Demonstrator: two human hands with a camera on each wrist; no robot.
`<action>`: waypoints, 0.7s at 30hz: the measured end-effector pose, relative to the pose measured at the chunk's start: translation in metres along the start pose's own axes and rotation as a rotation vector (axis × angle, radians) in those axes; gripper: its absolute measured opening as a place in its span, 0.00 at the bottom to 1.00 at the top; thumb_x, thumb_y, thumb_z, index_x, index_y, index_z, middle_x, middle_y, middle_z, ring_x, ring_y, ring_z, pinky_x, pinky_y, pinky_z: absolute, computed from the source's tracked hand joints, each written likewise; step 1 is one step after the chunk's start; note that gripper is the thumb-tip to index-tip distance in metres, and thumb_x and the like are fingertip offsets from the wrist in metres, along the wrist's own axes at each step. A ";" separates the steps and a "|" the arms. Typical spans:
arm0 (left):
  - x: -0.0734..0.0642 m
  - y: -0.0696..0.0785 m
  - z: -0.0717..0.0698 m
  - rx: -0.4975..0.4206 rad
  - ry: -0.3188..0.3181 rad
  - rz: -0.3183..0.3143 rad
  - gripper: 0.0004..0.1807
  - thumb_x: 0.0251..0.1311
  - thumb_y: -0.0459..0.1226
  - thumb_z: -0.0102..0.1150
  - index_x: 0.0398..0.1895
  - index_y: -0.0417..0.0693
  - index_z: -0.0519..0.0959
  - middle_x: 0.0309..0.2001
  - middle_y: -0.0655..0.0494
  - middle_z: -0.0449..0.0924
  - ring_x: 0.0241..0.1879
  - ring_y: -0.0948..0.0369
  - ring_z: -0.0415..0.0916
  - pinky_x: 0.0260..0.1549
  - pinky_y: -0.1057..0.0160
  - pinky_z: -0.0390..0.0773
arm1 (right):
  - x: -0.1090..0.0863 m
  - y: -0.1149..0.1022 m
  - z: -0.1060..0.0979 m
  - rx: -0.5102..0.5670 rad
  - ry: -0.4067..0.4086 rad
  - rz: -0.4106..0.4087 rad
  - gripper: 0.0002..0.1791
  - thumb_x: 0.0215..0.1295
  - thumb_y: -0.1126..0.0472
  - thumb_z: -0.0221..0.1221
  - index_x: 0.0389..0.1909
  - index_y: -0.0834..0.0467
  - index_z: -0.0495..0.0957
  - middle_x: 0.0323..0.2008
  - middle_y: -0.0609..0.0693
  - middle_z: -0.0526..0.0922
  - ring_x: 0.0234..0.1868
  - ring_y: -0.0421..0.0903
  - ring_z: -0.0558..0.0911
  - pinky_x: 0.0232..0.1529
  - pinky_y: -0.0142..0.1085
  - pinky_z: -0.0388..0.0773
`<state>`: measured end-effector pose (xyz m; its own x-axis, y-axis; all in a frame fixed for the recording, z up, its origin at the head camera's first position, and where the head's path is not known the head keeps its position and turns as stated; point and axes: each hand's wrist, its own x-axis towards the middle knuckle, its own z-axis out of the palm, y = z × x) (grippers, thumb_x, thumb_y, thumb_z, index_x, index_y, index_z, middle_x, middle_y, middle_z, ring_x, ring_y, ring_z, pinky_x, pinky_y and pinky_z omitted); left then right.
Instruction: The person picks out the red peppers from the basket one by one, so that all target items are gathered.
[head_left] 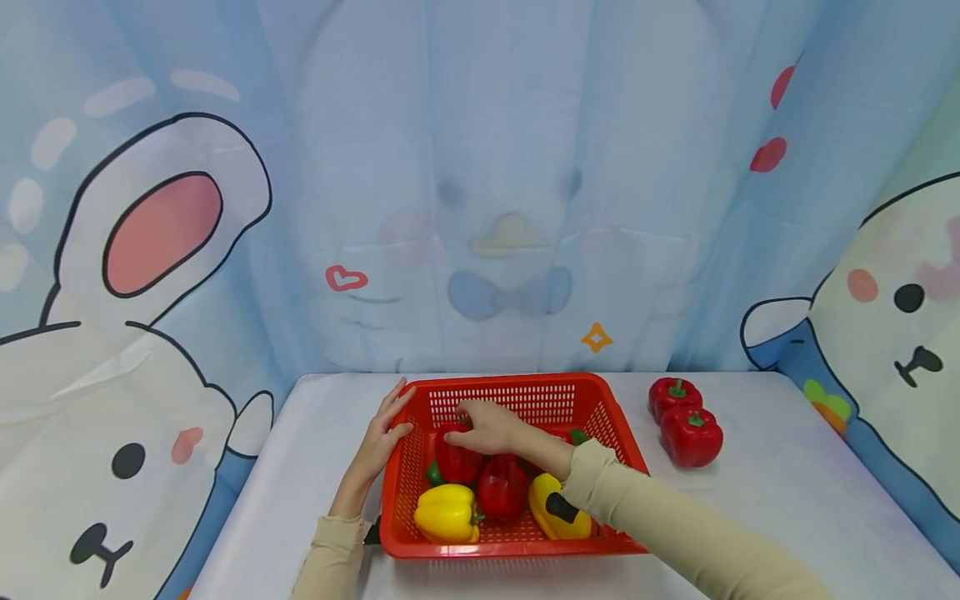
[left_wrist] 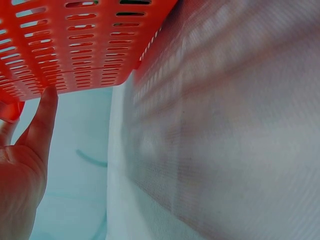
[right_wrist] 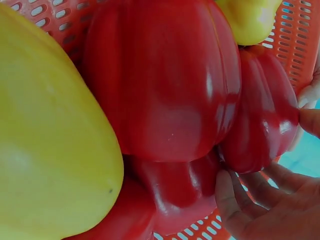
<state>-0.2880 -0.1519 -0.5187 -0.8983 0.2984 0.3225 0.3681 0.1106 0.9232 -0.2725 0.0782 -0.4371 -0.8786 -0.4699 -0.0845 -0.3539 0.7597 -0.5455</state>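
Note:
My left hand (head_left: 375,442) holds the left rim of a red plastic basket (head_left: 517,550); in the left wrist view a finger (left_wrist: 46,115) lies against the slotted outer wall. Inside the basket, my right hand (head_left: 491,427) grips a red bell pepper (head_left: 456,460) at the back left, thumb and fingers on different sides of it. The right wrist view shows the fingertips (right_wrist: 227,192) against this pepper (right_wrist: 265,120). Another red bell pepper (head_left: 502,489) lies beside it, with yellow bell peppers (head_left: 446,514) at the front. My right forearm partly covers the basket's right side.
Two red bell peppers (head_left: 692,436) stand close together on the white-covered table (head_left: 750,517), right of the basket. A green stem (head_left: 579,437) shows behind my right wrist. A blue printed curtain (head_left: 510,167) hangs behind the table.

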 end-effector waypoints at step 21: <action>-0.005 0.025 0.001 0.006 -0.027 -0.028 0.29 0.66 0.22 0.43 0.72 0.30 0.60 0.77 0.37 0.42 0.74 0.39 0.44 0.56 0.67 0.70 | 0.001 -0.001 0.005 0.094 -0.014 -0.160 0.28 0.61 0.55 0.64 0.59 0.65 0.74 0.54 0.57 0.81 0.55 0.52 0.79 0.56 0.47 0.76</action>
<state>-0.2742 -0.1493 -0.4976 -0.9017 0.3202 0.2905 0.3443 0.1254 0.9305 -0.2714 0.0752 -0.4410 -0.8088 -0.5881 -0.0019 -0.4565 0.6298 -0.6284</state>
